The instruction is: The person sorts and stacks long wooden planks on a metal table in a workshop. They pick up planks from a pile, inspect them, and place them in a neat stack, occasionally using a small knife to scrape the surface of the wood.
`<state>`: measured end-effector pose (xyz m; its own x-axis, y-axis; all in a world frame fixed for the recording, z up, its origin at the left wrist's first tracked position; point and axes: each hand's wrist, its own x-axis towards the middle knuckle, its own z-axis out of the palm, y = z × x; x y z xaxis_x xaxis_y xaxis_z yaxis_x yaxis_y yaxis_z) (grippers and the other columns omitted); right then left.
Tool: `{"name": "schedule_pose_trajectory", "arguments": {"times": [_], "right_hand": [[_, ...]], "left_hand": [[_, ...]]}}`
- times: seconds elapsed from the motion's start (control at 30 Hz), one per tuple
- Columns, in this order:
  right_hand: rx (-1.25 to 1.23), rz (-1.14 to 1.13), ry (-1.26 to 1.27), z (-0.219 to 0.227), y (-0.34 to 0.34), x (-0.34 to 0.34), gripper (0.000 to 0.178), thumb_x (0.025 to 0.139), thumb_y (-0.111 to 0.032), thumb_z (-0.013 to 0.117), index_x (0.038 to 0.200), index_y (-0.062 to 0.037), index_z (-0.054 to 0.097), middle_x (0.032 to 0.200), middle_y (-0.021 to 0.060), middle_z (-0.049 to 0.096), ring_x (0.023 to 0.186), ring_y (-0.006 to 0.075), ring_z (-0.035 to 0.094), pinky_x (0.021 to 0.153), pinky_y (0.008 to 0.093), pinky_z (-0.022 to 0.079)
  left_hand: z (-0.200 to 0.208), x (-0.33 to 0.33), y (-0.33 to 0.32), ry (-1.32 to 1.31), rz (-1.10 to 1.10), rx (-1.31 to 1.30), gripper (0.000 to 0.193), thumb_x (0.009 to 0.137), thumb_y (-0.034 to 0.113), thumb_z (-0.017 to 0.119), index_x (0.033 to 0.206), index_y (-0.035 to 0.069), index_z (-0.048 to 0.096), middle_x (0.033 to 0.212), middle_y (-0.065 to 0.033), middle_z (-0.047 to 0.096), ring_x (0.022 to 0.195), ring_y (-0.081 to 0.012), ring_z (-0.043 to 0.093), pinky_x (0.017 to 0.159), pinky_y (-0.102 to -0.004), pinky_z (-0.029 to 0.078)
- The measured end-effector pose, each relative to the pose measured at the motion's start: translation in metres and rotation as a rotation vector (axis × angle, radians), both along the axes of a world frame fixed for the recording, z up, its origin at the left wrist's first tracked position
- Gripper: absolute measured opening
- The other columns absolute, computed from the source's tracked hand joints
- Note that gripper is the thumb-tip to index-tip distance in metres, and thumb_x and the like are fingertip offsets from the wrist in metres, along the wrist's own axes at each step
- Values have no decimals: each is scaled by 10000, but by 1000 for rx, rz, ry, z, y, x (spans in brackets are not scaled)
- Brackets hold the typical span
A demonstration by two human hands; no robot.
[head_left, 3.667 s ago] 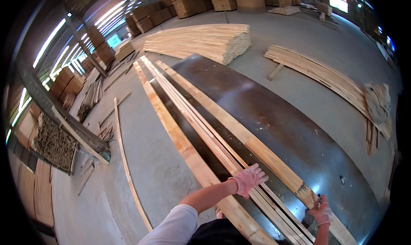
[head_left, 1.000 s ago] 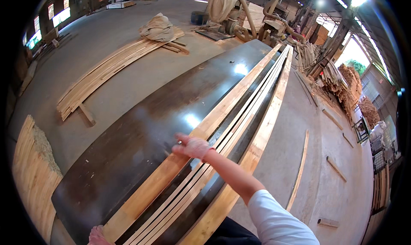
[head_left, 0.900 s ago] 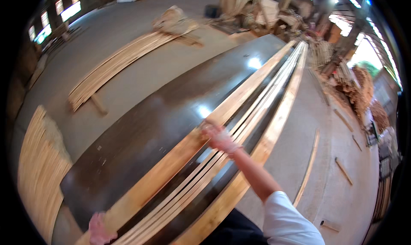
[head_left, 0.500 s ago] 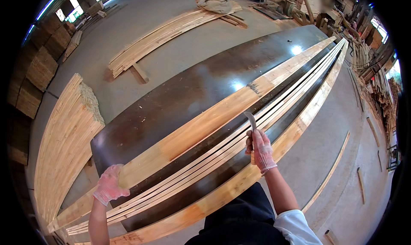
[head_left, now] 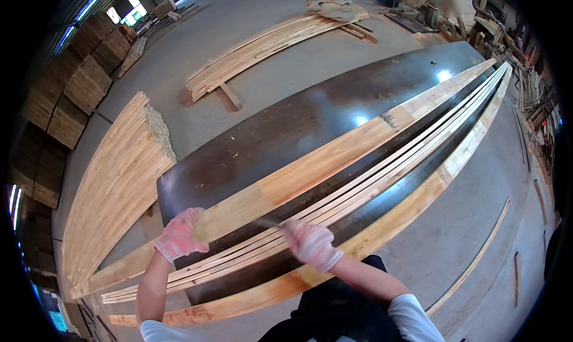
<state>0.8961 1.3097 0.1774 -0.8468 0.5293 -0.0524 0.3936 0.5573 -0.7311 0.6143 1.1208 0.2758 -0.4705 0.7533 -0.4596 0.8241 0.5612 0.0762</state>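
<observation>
A long, wide wooden board lies slantwise along the dark, smooth table. My left hand, in a pinkish work glove, grips this board near its left part, with the thumb at the near edge. In my gloved right hand is a knife with a curved blade, now smeared by motion. Its tip points left, toward the board's near edge, and the fist hides the handle. Under that hand run several narrow wooden strips, side by side. Nearest my body, another long board follows the table's front edge.
Stacked planks stand left of the table. Farther off, a low pile of boards bears a cloth sack. Bundled timber lines the left wall. A loose strip lies on the floor at right.
My right hand has swung left with the knife, from over the strips toward my left hand. The left hand keeps its hold on the board. The whole view has shifted slightly.
</observation>
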Motion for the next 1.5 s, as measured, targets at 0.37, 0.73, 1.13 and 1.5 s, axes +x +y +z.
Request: {"name": "schedule_pose_trajectory", "arguments": {"times": [0.37,0.73,1.13,1.5], "right_hand": [[-1085,-701,705,-90,66,22,291,1064,-367,523,998,-96,607,675,-15,536,560,141,519,445,314,431],[-872,-946,825,-64,101,28,290,1069,-366,533,950,-107,584,643,-5,512,462,101,458,402,275,389],[-1023,-926,763,-82,51,-7,287,1069,-340,539,961,-84,609,650,8,513,497,115,472,445,298,411],[-537,-1060,666,-54,119,216,278,1038,-364,591,991,-93,633,729,19,556,607,138,546,521,319,458]], "left_hand": [[-3,8,0,46,-46,27,902,634,390,862,1394,58,506,1370,-167,571,1325,-358,530,1122,-403,445],[-14,5,-6,-37,-1,-20,923,636,397,875,1407,75,485,1359,-160,567,1324,-360,525,1122,-423,451],[-44,-18,-20,-45,-120,82,1000,593,406,906,1417,24,486,1387,-205,556,1339,-362,511,1164,-409,409],[-184,-63,29,92,-61,-220,932,597,500,930,1348,106,543,1375,-144,585,1293,-314,578,1067,-410,501]]}}
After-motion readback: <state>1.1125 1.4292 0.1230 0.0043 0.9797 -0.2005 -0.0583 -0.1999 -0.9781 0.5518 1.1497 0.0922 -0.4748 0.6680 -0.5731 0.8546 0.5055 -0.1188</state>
